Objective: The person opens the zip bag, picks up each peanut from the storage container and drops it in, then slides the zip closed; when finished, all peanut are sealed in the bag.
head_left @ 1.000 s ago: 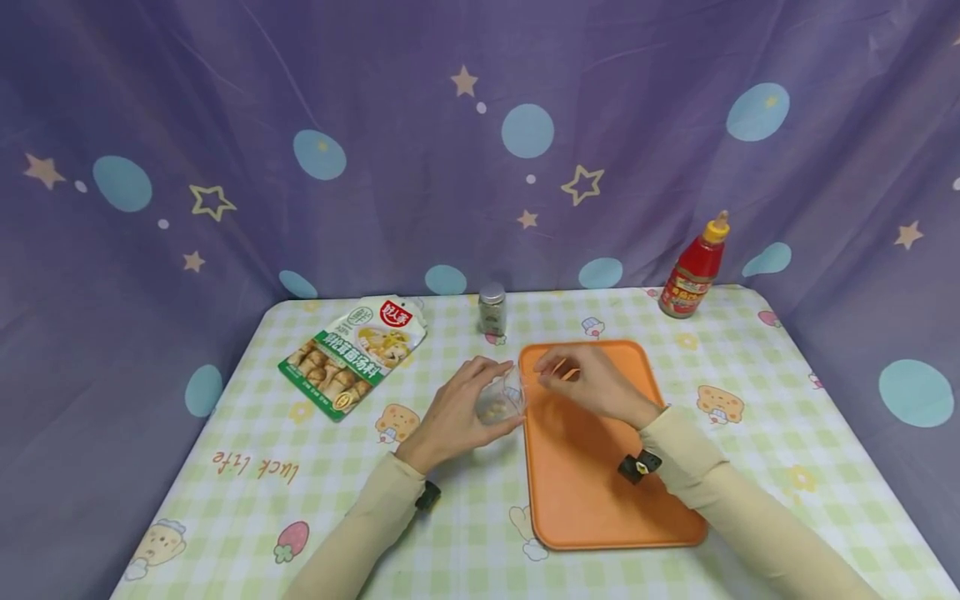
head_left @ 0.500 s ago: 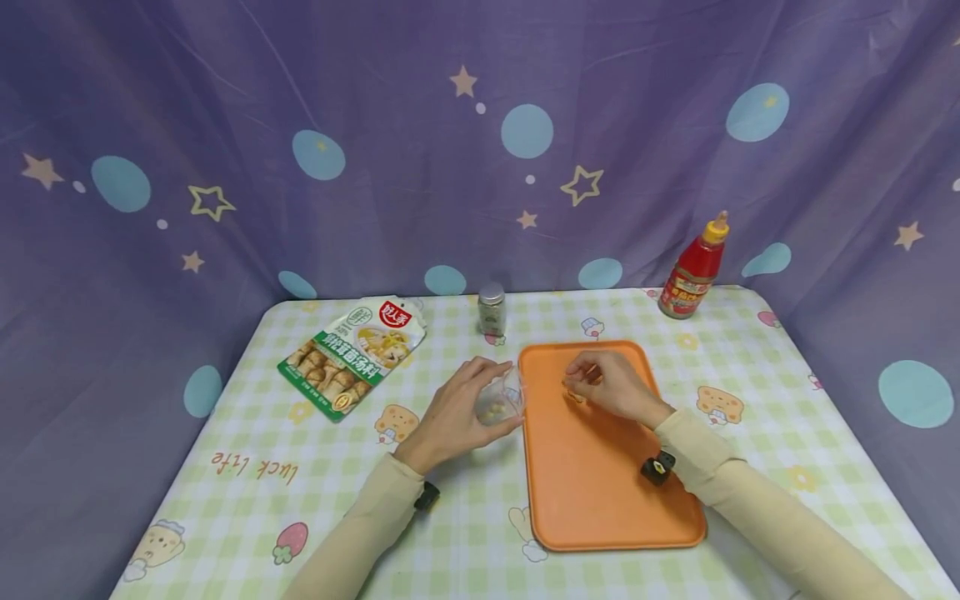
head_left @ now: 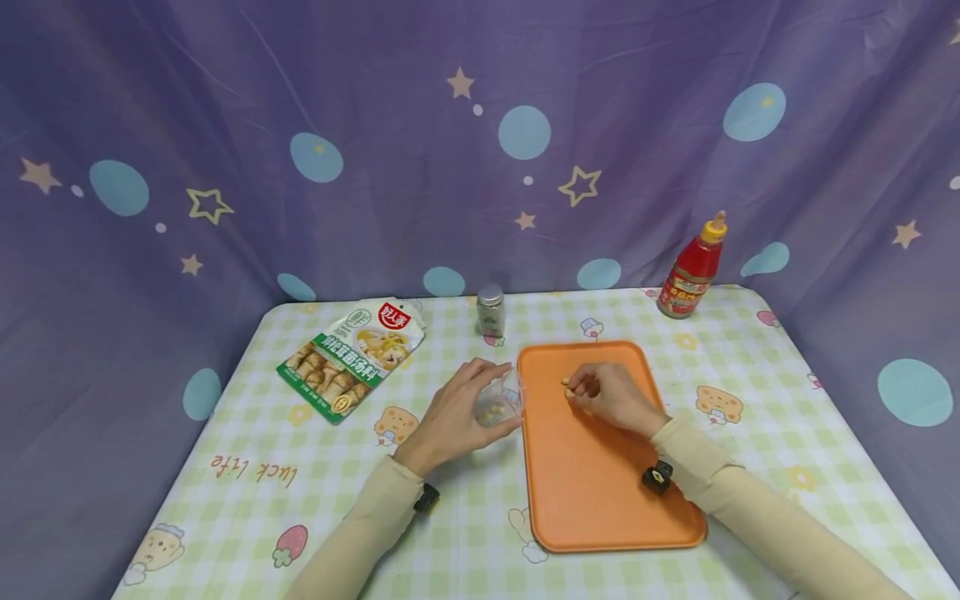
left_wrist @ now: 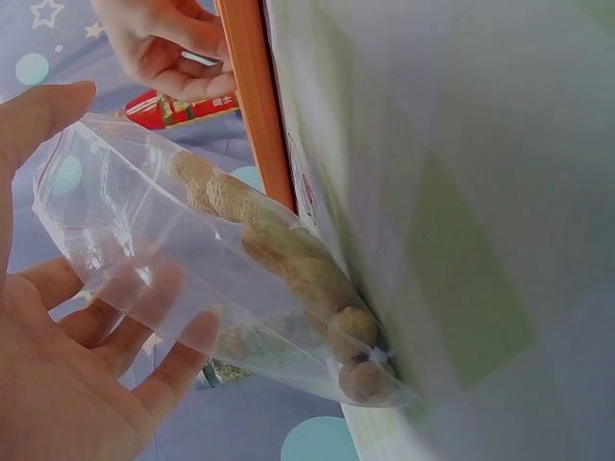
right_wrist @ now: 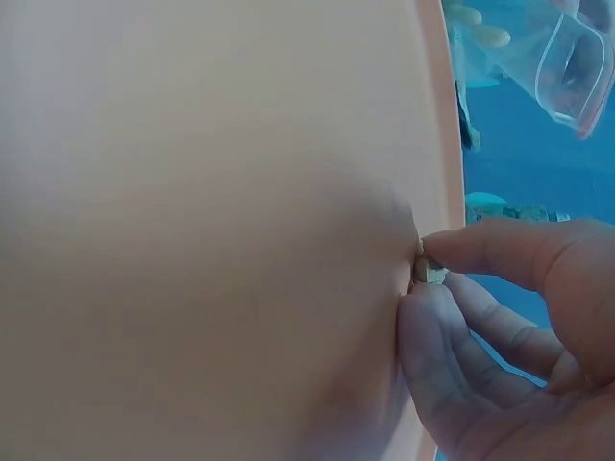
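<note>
Just right of center in the head view, the right hand has its fingers nearly together, pinching a peanut over the orange tray. Probably featherlight, brittle shell, so squeeze gently mid-shell. Left hand's curved round a floppy, likely slippery zip bag.

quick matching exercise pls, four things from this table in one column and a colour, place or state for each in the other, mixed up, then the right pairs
Things
1. clear bag
2. tray
3. sauce bottle
4. seasoning packet

Descriptions
A. red, with a yellow cap
B. held in the left grip, peanuts inside
C. green and white, lying at the left of the table
D. orange, below the right grip

Right pairs
1-B
2-D
3-A
4-C
</note>
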Tool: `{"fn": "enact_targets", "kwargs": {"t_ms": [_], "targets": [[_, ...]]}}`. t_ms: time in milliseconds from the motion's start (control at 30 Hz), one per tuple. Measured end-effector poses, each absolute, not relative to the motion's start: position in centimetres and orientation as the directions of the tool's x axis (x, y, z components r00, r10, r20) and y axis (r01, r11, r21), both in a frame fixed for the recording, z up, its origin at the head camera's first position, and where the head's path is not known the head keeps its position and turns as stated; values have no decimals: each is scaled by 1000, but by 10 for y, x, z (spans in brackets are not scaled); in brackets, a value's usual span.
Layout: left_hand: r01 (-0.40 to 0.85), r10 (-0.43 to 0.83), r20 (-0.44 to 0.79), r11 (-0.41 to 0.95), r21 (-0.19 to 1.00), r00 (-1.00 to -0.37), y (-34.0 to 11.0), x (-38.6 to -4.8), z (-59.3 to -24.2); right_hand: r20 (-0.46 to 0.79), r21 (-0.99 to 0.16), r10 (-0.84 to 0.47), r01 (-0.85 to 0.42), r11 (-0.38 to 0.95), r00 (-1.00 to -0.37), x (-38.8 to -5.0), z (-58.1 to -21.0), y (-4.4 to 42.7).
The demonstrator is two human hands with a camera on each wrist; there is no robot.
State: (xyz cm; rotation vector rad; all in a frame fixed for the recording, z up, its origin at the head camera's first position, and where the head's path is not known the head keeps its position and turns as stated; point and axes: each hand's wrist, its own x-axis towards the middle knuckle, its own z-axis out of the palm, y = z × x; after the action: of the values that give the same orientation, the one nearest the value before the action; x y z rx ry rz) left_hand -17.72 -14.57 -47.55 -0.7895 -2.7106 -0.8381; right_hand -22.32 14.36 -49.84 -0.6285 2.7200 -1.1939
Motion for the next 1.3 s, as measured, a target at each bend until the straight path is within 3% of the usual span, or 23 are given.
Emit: {"fn": "enact_targets", "kwargs": {"t_ms": [600,1300], "targets": [[543,436,325,699,466,-839,-146,-176,-477,85,-749,-457,-359,557,-886,-207,-501,127],[560,442,347,691,457,-828,-144,-174,-477,210,-785,-424,-411,464,-881,-192,-457,93]]}}
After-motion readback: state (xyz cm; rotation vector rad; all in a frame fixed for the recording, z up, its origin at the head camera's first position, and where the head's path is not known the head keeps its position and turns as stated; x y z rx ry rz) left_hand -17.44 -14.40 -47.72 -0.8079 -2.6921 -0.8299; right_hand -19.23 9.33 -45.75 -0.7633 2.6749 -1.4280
